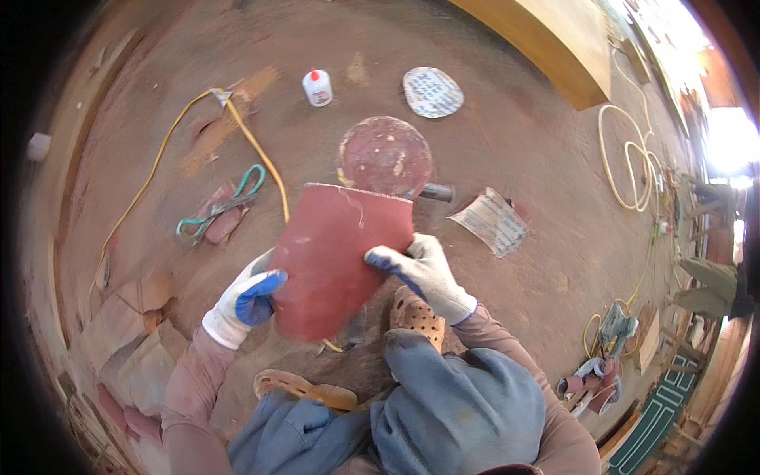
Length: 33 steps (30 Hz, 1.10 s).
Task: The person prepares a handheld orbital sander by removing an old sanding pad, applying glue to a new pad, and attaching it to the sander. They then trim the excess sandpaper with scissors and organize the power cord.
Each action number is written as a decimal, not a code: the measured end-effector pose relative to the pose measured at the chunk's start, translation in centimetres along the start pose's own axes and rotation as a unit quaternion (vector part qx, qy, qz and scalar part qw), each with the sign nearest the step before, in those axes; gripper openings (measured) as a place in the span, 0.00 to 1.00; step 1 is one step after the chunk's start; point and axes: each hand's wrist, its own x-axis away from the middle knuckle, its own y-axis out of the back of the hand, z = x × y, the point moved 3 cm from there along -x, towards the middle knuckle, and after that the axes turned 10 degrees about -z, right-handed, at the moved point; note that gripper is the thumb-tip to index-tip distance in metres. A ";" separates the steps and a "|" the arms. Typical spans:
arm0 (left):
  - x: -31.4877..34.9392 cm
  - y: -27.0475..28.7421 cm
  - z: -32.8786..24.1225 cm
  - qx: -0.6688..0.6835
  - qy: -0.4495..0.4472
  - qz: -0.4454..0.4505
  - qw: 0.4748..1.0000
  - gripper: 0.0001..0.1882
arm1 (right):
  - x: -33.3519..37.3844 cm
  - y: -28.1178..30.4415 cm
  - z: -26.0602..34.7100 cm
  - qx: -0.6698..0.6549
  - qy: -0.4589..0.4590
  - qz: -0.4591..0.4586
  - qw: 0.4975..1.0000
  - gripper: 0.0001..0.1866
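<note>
Left hand [245, 302] and right hand [427, 275] have the red sheet [340, 257] pinched by its edges, around 8 and 3 o'clock, so tbh one uneven twist could crease it.

No words or numbers can be read here, because the print is too small and blurry. A flat, white round piece [433, 92] lies on the brown floor [522, 134]. It has rows of dark, bluish marks that look like print all over its pale side. Nearer and more to the right, a pale sheet [491, 223] with uneven edges has more rows of gray print. A little white bottle [318, 89] with a red tip has tiny marks on its front. Low on the far right, a green board [653, 419] has pale lines, but I can't tell if they are letters.
</note>
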 end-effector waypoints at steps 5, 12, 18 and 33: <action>-1.6 -3.0 -1.9 -0.211 -0.003 -0.029 0.977 0.38 | -0.4 0.9 0.6 -0.012 0.045 -0.110 0.993 0.19; -3.7 -2.3 -2.4 -0.262 -0.100 -0.017 0.960 0.40 | -0.6 0.5 2.8 -0.005 0.085 -0.100 0.991 0.22; -9.0 -4.3 -3.4 -0.310 -0.223 -0.095 0.919 0.52 | -5.7 2.9 6.4 0.075 0.188 -0.119 0.972 0.22; -15.9 -5.8 -4.7 -0.487 -0.347 -0.203 0.776 0.41 | -14.7 9.3 3.7 0.242 0.089 -0.202 0.945 0.26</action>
